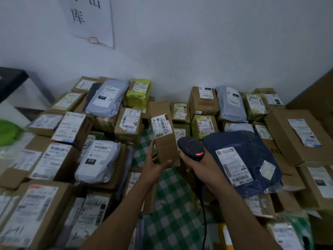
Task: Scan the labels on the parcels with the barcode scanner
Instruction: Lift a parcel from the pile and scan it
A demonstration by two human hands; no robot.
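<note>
Checked cloth [173, 204] crowded with parcels [295, 134]; left hand [155, 168] holds a tall box [164, 141], right hand [200, 168] grips the scanner [191, 147].

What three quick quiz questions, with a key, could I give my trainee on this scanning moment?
1. True or false: the left hand holds the tall narrow brown cardboard box with its white label facing the camera.
2. Which hand grips the black handheld barcode scanner? A left hand, B right hand.
3. Fill in: the scanner's indicator light glows ____.
Key: 1 true; 2 B; 3 red.
</note>
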